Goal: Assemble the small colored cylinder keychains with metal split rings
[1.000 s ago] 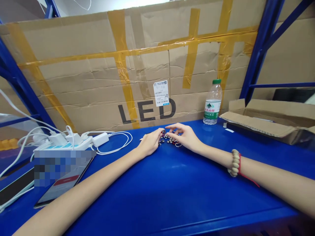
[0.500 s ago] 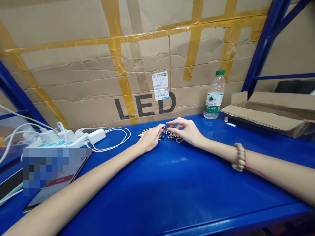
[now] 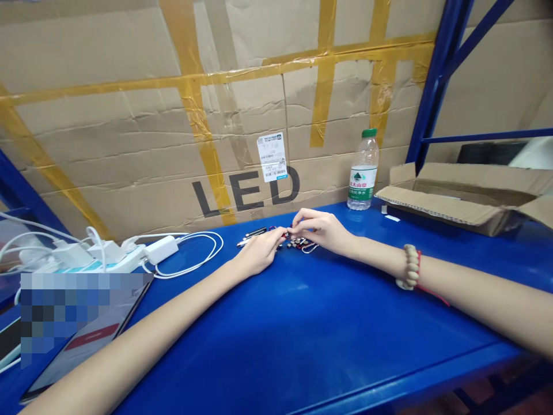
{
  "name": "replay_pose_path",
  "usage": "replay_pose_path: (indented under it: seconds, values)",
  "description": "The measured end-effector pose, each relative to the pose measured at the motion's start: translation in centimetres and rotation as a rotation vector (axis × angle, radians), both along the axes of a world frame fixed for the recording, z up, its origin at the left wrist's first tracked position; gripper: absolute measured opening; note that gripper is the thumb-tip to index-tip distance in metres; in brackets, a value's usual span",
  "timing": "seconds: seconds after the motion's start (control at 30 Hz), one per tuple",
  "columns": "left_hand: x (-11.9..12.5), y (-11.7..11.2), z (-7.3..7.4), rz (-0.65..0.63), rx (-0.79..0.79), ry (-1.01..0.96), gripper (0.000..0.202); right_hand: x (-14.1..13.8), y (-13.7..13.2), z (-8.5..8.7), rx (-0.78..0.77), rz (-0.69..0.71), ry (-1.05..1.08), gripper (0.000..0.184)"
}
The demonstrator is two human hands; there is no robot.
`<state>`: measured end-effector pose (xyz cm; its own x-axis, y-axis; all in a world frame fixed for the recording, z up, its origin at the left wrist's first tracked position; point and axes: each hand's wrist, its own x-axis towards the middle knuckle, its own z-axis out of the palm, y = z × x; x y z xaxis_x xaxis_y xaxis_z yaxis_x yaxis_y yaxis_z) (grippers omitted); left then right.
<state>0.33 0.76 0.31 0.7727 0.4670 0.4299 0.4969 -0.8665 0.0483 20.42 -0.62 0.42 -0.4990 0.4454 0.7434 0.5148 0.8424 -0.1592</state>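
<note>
My left hand (image 3: 260, 251) rests on the blue tabletop (image 3: 280, 334), its fingers closed and their tips at a small dark and red piece. Thumb and fingers of my right hand (image 3: 325, 229) are drawn together in a pinch against the left fingertips. What exactly lies between the two hands is too small to make out. Under and beside the right fingers is a small pile of dark, metallic bead-like pieces (image 3: 296, 244). A pale looped clip (image 3: 310, 248) lies at its right end. Slim pen-like sticks (image 3: 254, 233) lie behind my left hand.
A water bottle (image 3: 363, 170) with a green cap stands at the back right, beside an open cardboard box (image 3: 449, 213). To the left are a white power strip (image 3: 116, 259) with cables and a tablet (image 3: 93, 334). A large taped carton (image 3: 129, 161) forms the back.
The view has shifted slightly to the right. My right fingertips have closed into a pinch and now meet the left fingertips, where a gap showed before.
</note>
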Motion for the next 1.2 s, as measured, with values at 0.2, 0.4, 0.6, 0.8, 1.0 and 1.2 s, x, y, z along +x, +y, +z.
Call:
replay_pose_path:
  seconds: [0.2, 0.4, 0.6, 0.8, 1.0, 1.2]
  values:
    - [0.0, -0.4, 0.0, -0.036, 0.005, 0.058, 0.023, 0.7, -0.6, 0.4, 0.123, -0.032, -0.166, 0.025]
    - [0.0, -0.7, 0.1, -0.056, 0.009, 0.049, 0.017, 0.6, -0.7, 0.3, 0.115, -0.024, -0.190, 0.023]
    - [-0.1, -0.5, -0.3, -0.069, 0.089, 0.048, 0.013, 0.5, -1.0, 0.4, -0.013, -0.003, -0.136, 0.022]
    - [0.0, -0.5, -0.3, -0.062, 0.115, -0.016, 0.012, -0.9, -1.1, -0.2, -0.362, -0.031, 0.060, 0.032]
    - [0.2, -0.7, -0.1, -0.017, 0.127, -0.075, 0.011, -2.3, -1.7, -0.4, -0.628, 0.057, 0.230, 0.045]
    - [0.2, -0.6, -0.1, -0.008, 0.125, -0.097, 0.018, -1.9, -1.2, -0.3, -0.561, 0.055, 0.231, 0.043]
